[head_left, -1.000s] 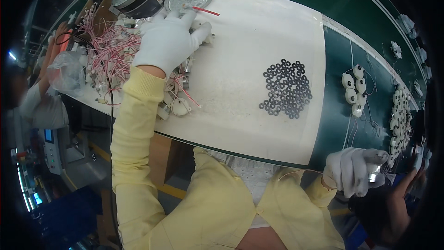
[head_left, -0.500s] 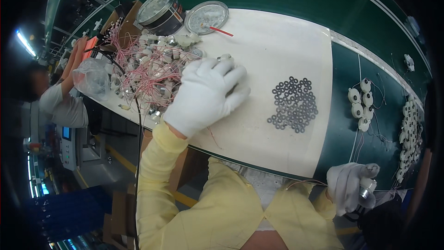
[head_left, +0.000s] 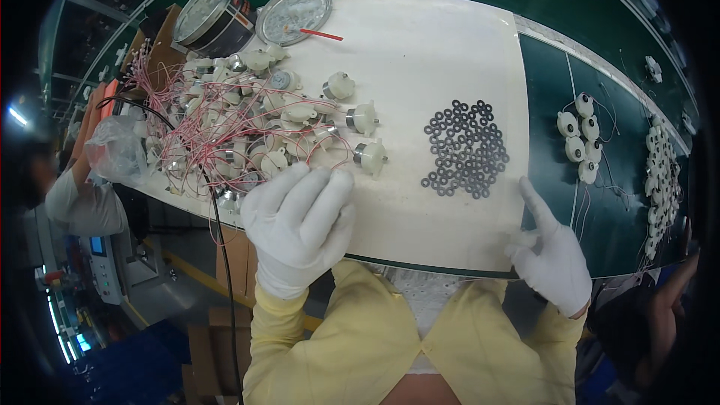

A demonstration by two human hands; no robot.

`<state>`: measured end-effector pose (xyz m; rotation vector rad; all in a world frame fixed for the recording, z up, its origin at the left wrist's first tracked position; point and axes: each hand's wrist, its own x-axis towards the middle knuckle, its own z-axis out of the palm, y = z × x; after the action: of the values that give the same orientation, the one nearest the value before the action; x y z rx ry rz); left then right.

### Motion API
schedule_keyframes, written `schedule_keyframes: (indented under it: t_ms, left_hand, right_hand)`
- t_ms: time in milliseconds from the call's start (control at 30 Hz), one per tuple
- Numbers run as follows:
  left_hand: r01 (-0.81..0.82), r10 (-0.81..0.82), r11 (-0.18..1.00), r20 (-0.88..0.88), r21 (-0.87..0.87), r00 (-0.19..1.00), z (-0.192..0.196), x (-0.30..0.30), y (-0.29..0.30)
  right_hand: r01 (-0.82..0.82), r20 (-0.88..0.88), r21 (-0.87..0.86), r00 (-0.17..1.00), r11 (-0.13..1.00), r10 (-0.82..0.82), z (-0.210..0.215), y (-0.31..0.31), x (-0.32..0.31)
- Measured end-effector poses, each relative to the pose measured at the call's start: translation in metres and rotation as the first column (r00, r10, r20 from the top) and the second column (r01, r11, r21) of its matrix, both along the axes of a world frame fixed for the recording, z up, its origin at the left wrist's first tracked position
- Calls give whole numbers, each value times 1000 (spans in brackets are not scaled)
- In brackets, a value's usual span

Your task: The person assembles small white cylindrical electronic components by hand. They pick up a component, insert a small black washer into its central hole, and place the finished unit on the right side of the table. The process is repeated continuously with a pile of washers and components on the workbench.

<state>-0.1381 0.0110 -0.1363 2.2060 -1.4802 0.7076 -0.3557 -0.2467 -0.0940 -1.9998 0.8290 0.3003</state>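
My left hand [head_left: 300, 225], in a white glove, lies flat with fingers apart on the near edge of a white mat [head_left: 420, 67]. Its fingertips are right below a heap of small white motors with red wires [head_left: 247, 131]. My right hand [head_left: 551, 251], also gloved, rests at the mat's near right corner with the index finger stretched out and nothing in it. A pile of small dark rings [head_left: 465, 148] lies on the mat between the two hands, a little farther away.
A green conveyor belt [head_left: 547, 75] runs under the mat. Several white motors [head_left: 579, 139] lie on it to the right, more along the right rim [head_left: 660, 180]. Two round tins [head_left: 217, 15] stand at the back left. A clear plastic bag [head_left: 116, 151] hangs left.
My left hand has drawn back from the motor heap to the mat's near edge. My right hand has come up from below the table edge and opened at the mat's right corner.
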Motion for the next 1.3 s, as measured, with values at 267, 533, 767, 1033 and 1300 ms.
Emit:
schedule_keyframes:
  t_ms: [267, 533, 767, 1033, 1300]
  left_hand:
    - [-52, 45, 973, 37, 226, 998, -1, 6, -50]
    - [31, -12, 987, -116, 160, 993, -18, -6, -44]
    - [40, -35, 995, -60, 90, 998, -31, -8, -36]
    - [32, -24, 995, -78, 99, 997, -26, -9, -40]
    - [30, -12, 989, -125, 143, 992, -21, -8, -41]
  right_hand:
    - [172, 56, 89, 983, 981, -177, -14, -13, 19]
    - [356, 87, 27, 930, 934, -357, -15, -20, 25]
    - [294, -54, -76, 953, 953, -299, -6, -18, 30]
    - [503, 206, -165, 859, 849, -469, -47, -54, 26]
    - [134, 300, -501, 954, 855, 27, -33, -34, 8]
